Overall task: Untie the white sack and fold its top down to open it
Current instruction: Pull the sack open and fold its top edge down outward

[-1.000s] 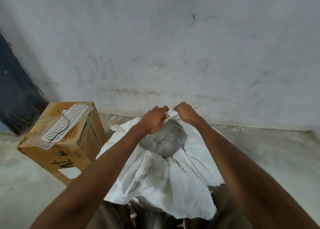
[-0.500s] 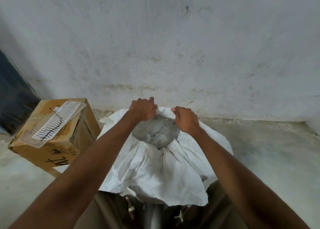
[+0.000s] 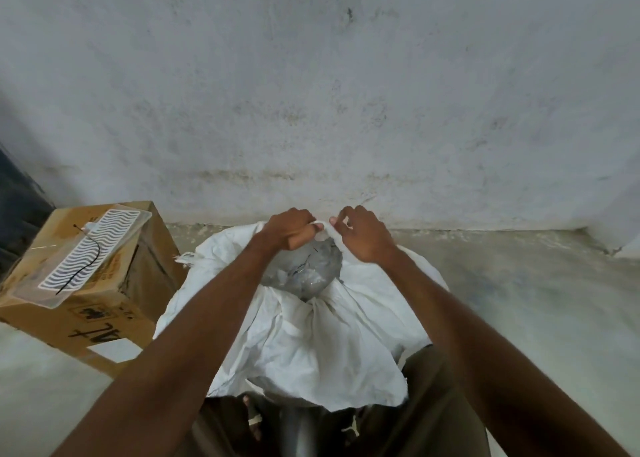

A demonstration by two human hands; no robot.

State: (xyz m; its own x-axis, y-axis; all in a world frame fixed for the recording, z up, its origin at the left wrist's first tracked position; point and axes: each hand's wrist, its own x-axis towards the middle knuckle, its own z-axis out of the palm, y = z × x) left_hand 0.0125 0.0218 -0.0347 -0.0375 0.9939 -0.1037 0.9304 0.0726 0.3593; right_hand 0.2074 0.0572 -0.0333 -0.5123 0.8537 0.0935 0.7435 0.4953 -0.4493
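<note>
The white sack [image 3: 311,335] stands on the floor [image 3: 519,301] right in front of me, between my forearms and close to the wall [image 3: 311,93]. Its mouth gapes at the middle, showing a crumpled grey liner [image 3: 304,273] inside, and the near flap of cloth already hangs down toward my legs. My left hand [image 3: 289,228] is curled round the far rim at about 11 o'clock of the opening; my right hand [image 3: 363,235] pinches the same rim at about 1 o'clock, so the two nearly meet over a short white strip of fabric.

Around it: at 9 o'clock of the sack, just beside it, sits a cardboard box [image 3: 104,301] with black marker letters on its side. On the box lies a clear plastic tray [image 3: 83,256] with a white wavy pattern and a thin black cord [image 3: 83,269] across it. A dark surface [image 3: 17,214] shows at the left edge, behind the box.

Nothing stands between me and the sack except my own arms — they cover much of its left and right sides. What fills the liner I cannot make out (it is only grey creases and glints). The sack's base is hidden behind the hanging flap, and my fingertips are buried in the rim. The box's lettering reads upside down and is partly cut off.
</note>
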